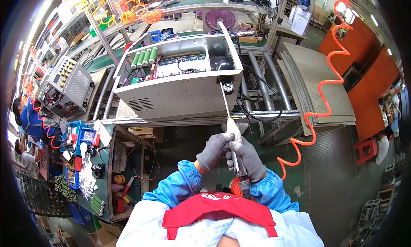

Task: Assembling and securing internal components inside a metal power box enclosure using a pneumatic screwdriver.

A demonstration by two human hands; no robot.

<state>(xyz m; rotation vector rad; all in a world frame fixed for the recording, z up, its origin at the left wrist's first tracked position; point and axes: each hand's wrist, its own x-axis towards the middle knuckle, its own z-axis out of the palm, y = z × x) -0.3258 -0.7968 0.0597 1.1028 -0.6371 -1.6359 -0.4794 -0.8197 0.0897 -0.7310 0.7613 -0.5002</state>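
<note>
Both my hands wear grey gloves and grip a pneumatic screwdriver (234,140) in front of my chest. My right hand (248,158) wraps the tool's body low down. My left hand (212,150) holds it just above, near the white neck. The long thin bit (225,102) reaches up to a black round fitting (227,86) on the front right corner of an open grey metal chassis (180,97). Inside the chassis are green cylindrical capacitors (144,58), a circuit board (180,65) and black cables.
An orange coiled air hose (326,101) hangs at the right beside stacked grey metal panels (317,84). To the left stands a workbench (107,161) with blue parts bins, white small parts and tools. Other workers (28,118) sit far left. The chassis rests on roller rails (257,116).
</note>
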